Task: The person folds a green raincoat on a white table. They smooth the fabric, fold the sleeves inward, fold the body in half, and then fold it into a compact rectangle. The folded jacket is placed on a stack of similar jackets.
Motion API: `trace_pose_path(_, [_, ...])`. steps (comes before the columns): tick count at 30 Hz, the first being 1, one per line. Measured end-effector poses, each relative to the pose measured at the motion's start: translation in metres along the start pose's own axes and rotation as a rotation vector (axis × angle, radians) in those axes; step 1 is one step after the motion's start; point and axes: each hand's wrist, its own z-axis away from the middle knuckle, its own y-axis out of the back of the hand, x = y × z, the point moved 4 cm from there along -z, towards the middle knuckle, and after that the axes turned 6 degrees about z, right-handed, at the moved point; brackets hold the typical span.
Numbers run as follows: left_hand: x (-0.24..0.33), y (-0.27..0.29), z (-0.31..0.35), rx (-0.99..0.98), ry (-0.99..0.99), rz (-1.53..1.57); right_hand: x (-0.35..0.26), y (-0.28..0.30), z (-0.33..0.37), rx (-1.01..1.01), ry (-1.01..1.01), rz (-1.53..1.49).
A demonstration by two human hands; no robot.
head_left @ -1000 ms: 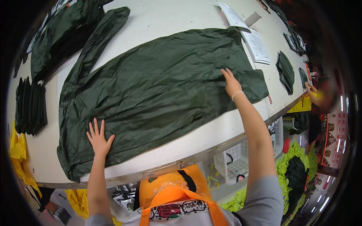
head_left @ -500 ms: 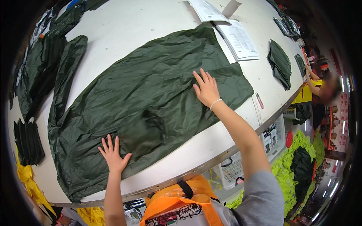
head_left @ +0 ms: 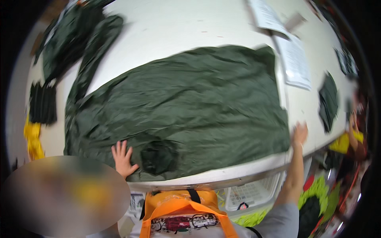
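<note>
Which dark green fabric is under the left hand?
The big spread-out piece, left hand on it; the stack, heap and right-side bundle lie farther off.

Left grip [head_left: 125, 160] spread on dark green cloth [head_left: 198, 107]. Right grip [head_left: 300, 133] blurred, just beside cloth's right edge. Printed papers [head_left: 295, 61] on white surface [head_left: 178, 31].

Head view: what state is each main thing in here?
Green garment: spread out, wrinkled
Left hand: spread open, on the garment
Right hand: beside the garment's right edge, blurred
Booklet: open
Dark cloth stack at left: folded
White crate: open-topped
</note>
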Motion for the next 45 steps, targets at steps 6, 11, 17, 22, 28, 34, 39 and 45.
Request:
trace_pose_path(6, [0.004,0.006,0.041,-0.11,0.014,0.034,0.11,-0.022,0.057,-0.143,0.144,-0.095])
trace_pose_path(11, [-0.003,-0.009,0.043,-0.098,0.017,0.057,0.117,-0.039,-0.042,-0.004,0.109,0.029])
trace_pose_path(17, [0.005,0.011,0.051,-0.065,0.031,0.184,-0.208,0.014,-0.024,-0.25,0.374,-0.497])
trace_pose_path(22, [-0.106,0.106,0.002,0.493,-0.055,0.407,-0.492,0.114,0.17,-0.431,0.632,-0.808])
trace_pose_path(28, [-0.33,0.124,-0.034,0.542,0.283,-0.013,-0.738,0.152,0.347,-0.529,0.924,-0.753])
trace_pose_path(34, [-0.355,0.074,-0.045,0.391,0.331,0.101,-0.912,0.079,0.47,-0.785,0.901,-0.398])
trace_pose_path(39, [-0.353,0.075,-0.039,0.361,0.252,0.125,-0.975,0.029,0.457,-0.566,0.856,-0.649])
trace_pose_path(45, [-0.355,0.074,-0.044,0.297,0.27,0.134,-0.981,0.021,0.452,-0.446,0.844,-0.584])
